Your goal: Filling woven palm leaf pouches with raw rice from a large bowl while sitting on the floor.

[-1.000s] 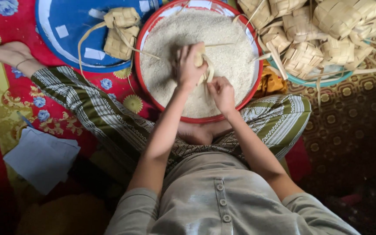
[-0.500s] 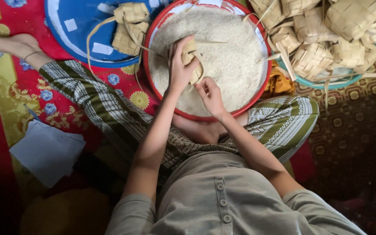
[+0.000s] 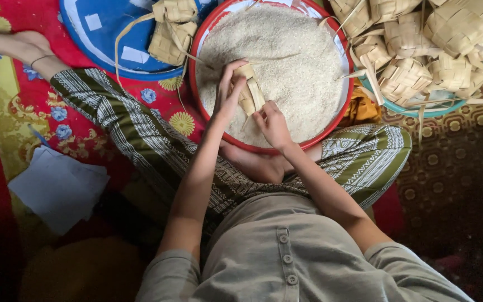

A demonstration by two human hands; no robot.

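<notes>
A round red basin (image 3: 343, 109) full of white rice (image 3: 292, 61) lies on the floor in front of my crossed legs. My left hand (image 3: 227, 96) holds a small woven palm-leaf pouch (image 3: 251, 92) over the rice, fingers wrapped around its left side. Just below and right of it, my right hand (image 3: 272, 124) touches the pouch's lower edge with fingers bunched. Loose leaf strips trail from the pouch across the rice.
A blue tray (image 3: 99, 39) at the upper left carries two woven pouches (image 3: 171, 31). A teal bowl (image 3: 420, 109) at the upper right is heaped with several empty woven pouches (image 3: 431, 39). A white cloth (image 3: 57, 187) lies on the red patterned mat (image 3: 74, 120).
The view has shifted, so the basin sits further right and lower. Both hands stay on the pouch over the rice; my right hand has drawn closer beneath it.
</notes>
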